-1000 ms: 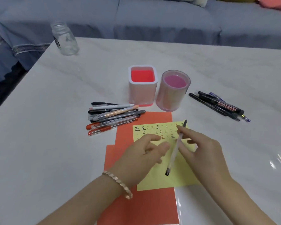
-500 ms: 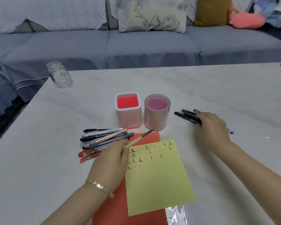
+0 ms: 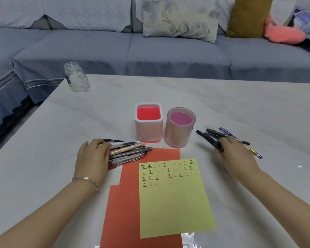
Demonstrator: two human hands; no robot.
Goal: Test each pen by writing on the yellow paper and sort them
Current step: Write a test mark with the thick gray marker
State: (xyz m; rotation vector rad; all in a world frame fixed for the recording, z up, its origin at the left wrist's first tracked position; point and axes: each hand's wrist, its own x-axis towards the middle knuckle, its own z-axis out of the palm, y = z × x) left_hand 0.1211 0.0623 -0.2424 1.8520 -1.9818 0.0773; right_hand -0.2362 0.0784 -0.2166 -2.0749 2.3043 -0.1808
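One yellow paper, beyond it one square cup, one round cup, left hand curved over left pile, grip unclear, right hand gripping among four right pens

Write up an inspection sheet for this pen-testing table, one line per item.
Surface: white marble table, glossy.
Job's things: yellow paper with rows of test marks, lying on red paper; pen pile left, dark pen pile right; square holder and round holder, no pens inside.
Clutter: glass jar, far left corner.
Grips: left hand rests on the left pile, hold unclear; right hand fingers curl over a black pen.
Cables: nothing seen.
Surroundings: grey sofa with cushions behind.
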